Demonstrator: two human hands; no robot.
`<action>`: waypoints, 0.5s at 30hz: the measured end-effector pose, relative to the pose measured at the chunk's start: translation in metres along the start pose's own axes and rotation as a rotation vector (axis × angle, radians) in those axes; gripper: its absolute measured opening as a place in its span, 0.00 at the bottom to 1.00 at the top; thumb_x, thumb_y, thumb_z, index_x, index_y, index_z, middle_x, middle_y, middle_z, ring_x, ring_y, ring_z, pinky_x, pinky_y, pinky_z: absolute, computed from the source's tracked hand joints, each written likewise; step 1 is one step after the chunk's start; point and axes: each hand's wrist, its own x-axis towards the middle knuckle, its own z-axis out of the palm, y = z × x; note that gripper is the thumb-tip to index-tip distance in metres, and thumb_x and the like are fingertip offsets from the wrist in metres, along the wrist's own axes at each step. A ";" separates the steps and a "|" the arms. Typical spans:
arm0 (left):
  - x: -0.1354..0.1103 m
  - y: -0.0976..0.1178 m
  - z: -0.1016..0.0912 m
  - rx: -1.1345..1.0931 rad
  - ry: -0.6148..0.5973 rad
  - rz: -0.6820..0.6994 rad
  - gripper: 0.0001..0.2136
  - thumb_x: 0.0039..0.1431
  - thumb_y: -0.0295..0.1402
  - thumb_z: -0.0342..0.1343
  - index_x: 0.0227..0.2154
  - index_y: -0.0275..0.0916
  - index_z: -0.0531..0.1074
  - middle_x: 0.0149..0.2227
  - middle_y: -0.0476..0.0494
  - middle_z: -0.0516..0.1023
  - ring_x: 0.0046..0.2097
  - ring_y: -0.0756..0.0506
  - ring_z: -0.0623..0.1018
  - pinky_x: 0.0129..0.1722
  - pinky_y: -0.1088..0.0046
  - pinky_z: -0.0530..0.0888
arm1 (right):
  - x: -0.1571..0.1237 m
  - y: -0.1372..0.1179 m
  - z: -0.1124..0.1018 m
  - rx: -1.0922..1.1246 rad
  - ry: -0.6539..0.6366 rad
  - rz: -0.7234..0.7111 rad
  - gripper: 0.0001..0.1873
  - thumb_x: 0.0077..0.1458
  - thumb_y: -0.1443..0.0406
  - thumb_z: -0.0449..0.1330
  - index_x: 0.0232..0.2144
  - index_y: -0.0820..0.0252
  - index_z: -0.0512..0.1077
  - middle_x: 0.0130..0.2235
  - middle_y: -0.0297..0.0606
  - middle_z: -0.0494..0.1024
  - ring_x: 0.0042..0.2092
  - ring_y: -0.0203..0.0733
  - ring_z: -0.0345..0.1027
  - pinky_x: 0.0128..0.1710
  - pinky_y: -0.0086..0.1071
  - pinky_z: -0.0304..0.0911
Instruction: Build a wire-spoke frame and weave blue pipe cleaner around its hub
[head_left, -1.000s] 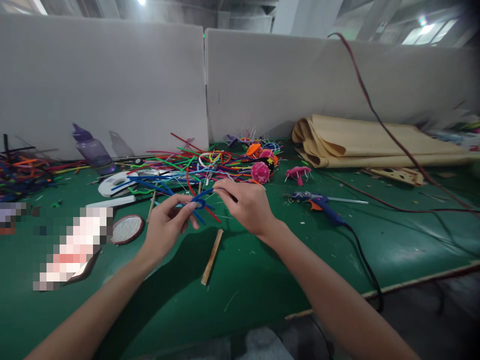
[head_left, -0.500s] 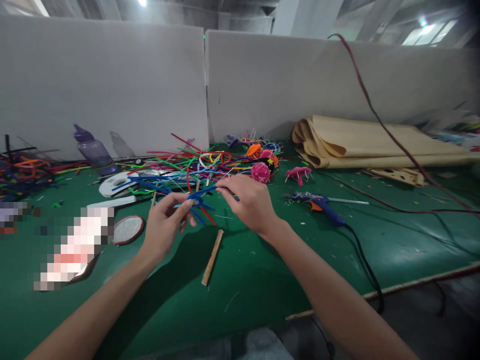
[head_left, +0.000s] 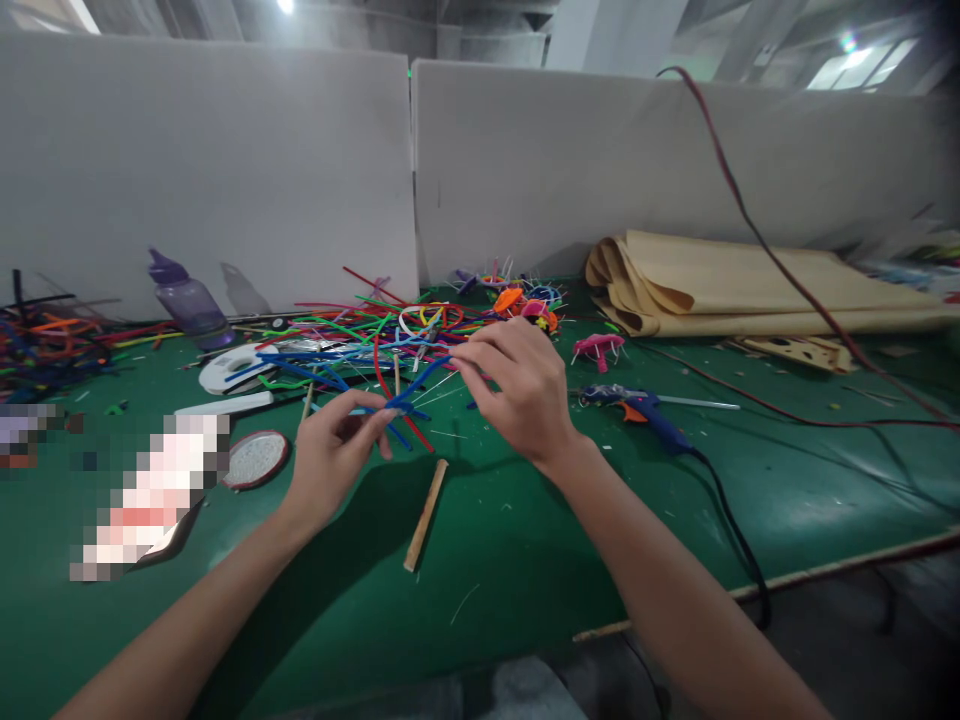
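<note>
Between my two hands stretches a blue pipe cleaner (head_left: 427, 383), slanting up to the right. My left hand (head_left: 341, 440) pinches its lower end between thumb and forefinger, where blue strands cross. At the upper end, the fingertips of my right hand (head_left: 517, 390) are closed on it. Thin pale strands run close to the right fingertips. Below the hands a flat wooden stick (head_left: 426, 515) lies on the green table (head_left: 517, 590). Behind them spreads a pile of coloured pipe cleaners (head_left: 337, 325).
To the right lies a blue glue gun (head_left: 652, 420) with a black cord. A pink pipe-cleaner figure (head_left: 598, 348) stands behind it. Rolled tan paper (head_left: 720, 285) is at the back right. A purple bottle (head_left: 187, 300), white tape roll (head_left: 236, 368) and round lid (head_left: 256, 460) are left.
My right hand has moved up and to the right, drawing the blue pipe cleaner out longer. The blue loop at my left fingertips looks smaller. My left hand has barely moved.
</note>
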 end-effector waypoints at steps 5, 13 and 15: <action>0.004 -0.005 -0.005 0.074 -0.046 0.118 0.04 0.54 0.33 0.55 0.31 0.39 0.69 0.18 0.52 0.70 0.18 0.53 0.67 0.18 0.77 0.62 | 0.006 0.013 -0.009 0.246 -0.110 0.137 0.07 0.54 0.66 0.55 0.29 0.60 0.73 0.32 0.37 0.74 0.37 0.39 0.65 0.40 0.34 0.58; 0.003 -0.005 -0.011 -0.091 -0.174 0.229 0.01 0.52 0.28 0.56 0.27 0.38 0.71 0.26 0.48 0.72 0.20 0.53 0.72 0.22 0.74 0.67 | 0.009 0.028 -0.022 0.848 -0.414 0.600 0.06 0.46 0.66 0.60 0.30 0.61 0.75 0.32 0.36 0.77 0.34 0.36 0.69 0.34 0.29 0.62; 0.003 -0.004 -0.010 -0.165 -0.126 0.175 0.01 0.52 0.28 0.56 0.27 0.39 0.70 0.23 0.50 0.72 0.18 0.53 0.71 0.19 0.75 0.66 | 0.009 0.028 -0.020 0.885 -0.427 0.642 0.07 0.44 0.66 0.61 0.29 0.61 0.75 0.32 0.36 0.77 0.35 0.37 0.69 0.34 0.29 0.63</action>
